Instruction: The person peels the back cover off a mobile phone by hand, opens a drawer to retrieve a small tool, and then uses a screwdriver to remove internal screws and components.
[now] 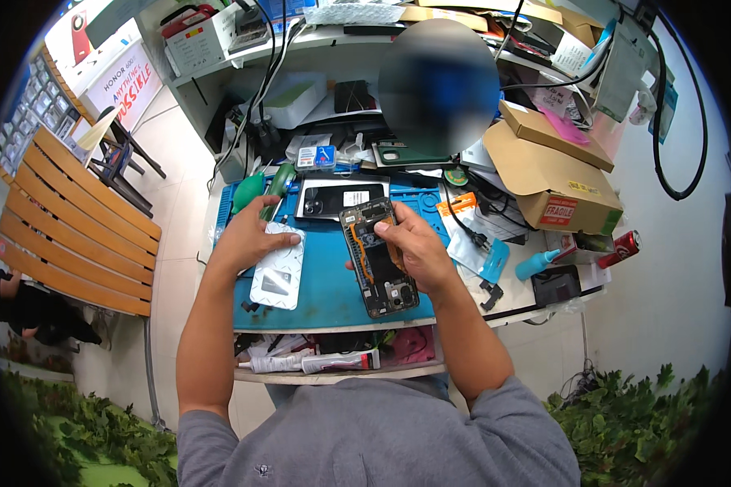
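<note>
My right hand (418, 247) grips an opened smartphone (374, 264) by its right edge, thumb on its upper inside. The back is off, so orange flex cables and dark inner parts show. My left hand (248, 239) is open, thumb stretched over the top of a white patterned phone-shaped panel (288, 280) lying on the blue mat (329, 284). Its fingertips reach the lower end of a green tool handle (281, 180); whether they touch it I cannot tell. Behind the smartphone, a black phone (325, 204) with a white label lies on the mat.
A green blower bulb (248, 193) stands at the mat's left. Cardboard boxes (556, 178), a light-blue bottle (536, 264) and a red can (619, 249) crowd the right side. Below the mat, an open drawer (333, 369) holds white tubes. A dark cable (463, 223) crosses the right bench.
</note>
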`<state>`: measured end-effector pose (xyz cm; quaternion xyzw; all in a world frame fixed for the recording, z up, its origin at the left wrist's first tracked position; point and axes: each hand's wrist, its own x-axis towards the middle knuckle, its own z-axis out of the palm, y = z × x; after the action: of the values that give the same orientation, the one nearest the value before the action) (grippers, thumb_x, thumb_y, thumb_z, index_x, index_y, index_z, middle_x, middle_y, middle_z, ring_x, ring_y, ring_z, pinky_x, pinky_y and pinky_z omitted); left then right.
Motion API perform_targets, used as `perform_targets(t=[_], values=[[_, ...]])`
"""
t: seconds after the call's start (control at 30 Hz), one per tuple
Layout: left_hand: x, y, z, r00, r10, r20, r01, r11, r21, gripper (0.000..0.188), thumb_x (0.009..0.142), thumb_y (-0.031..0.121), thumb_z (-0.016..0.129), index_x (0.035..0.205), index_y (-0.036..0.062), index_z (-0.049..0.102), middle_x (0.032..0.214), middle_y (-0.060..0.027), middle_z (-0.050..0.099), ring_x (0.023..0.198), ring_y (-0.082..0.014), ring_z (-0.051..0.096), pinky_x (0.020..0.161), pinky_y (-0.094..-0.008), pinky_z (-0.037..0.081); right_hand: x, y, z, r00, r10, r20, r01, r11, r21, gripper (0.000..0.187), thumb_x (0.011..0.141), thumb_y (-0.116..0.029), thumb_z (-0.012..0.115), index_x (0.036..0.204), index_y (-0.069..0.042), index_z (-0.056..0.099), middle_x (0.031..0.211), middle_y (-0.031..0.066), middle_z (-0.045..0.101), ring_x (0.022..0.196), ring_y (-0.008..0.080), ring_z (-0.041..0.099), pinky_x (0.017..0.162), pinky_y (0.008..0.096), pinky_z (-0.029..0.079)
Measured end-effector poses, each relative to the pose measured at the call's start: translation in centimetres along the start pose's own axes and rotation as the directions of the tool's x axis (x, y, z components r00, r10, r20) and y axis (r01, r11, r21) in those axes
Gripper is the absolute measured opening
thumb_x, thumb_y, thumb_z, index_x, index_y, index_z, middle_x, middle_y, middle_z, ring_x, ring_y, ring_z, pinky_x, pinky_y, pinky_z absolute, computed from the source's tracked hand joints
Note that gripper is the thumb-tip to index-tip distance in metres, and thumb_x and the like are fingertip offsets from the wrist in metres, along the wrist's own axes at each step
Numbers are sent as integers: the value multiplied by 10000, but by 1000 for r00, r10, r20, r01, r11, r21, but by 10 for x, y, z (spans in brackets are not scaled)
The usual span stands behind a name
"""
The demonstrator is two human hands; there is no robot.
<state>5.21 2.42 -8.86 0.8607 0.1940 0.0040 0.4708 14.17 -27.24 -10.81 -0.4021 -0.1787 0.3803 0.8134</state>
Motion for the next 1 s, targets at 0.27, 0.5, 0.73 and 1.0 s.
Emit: perform_targets(t=[0.27,0.5,0.73,1.0], values=[[-32,5,5,856,414,-309,-367,908,201,459,855,228,940,1239,42,773,938,-67,747,810,-148,703,772,-291,584,17,19,-7,998,-3,-65,-4,993,-117,291,1093,-116,542,1349,15,588,1203,95,727,1024,130,734,889,286,618],[-35,2,41,976,212,59,-112,709,-697,321,976,132,810,1226,-57,741,1003,-114,793,844,-166,769,761,-278,618,23,24,14,1000,-6,-31,2,992,-127,279,1093,-146,555,1318,16,588,1153,83,707,1000,128,703,868,281,574],[-27,-14,57,977,210,44,-97,616,-782,289,969,137,813,1180,-46,737,961,-115,789,782,-166,763,691,-281,622,27,32,16,999,-6,-37,1,993,-119,294,1093,-146,549,1336,17,577,1162,88,710,996,128,707,862,282,581],[-22,-23,70,982,173,-74,-173,675,-717,271,984,152,801,1146,-52,728,921,-107,776,724,-160,745,650,-284,626,30,45,12,998,-23,-58,14,989,-149,282,1092,-148,553,1329,4,578,1170,99,722,1002,140,720,848,282,577]])
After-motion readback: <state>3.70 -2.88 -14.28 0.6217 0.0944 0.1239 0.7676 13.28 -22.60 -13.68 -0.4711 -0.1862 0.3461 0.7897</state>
